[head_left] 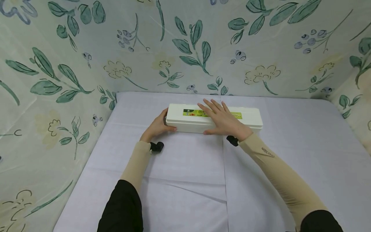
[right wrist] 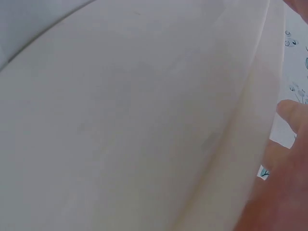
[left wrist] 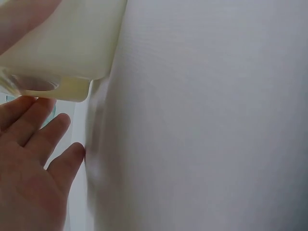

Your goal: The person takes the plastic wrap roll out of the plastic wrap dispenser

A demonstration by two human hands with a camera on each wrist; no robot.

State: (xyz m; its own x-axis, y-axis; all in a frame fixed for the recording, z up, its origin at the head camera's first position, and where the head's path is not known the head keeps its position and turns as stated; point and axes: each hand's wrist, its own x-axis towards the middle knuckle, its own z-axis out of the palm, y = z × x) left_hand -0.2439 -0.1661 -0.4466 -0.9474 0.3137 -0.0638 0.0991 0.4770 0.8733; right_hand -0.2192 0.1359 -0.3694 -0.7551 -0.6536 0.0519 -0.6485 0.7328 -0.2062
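Note:
A long white lidded plastic box (head_left: 177,112) lies crosswise near the far side of the table, with a green and yellow label (head_left: 193,112) on its lid. My left hand (head_left: 157,126) holds the box's left end, thumb at the front and fingers round the end. In the left wrist view those fingers (left wrist: 58,126) touch a recess at the end of the box (left wrist: 89,43). Spread over the lid, my right hand (head_left: 224,121) covers part of the label, its thumb by the front side. The box front (right wrist: 144,115) fills most of the right wrist view.
A white cloth (head_left: 185,167) with creases covers the table. Behind and to the left hangs a curtain (head_left: 139,58) printed with leaves and flowers. Small black wrist cameras (head_left: 156,147) sit at both sleeves.

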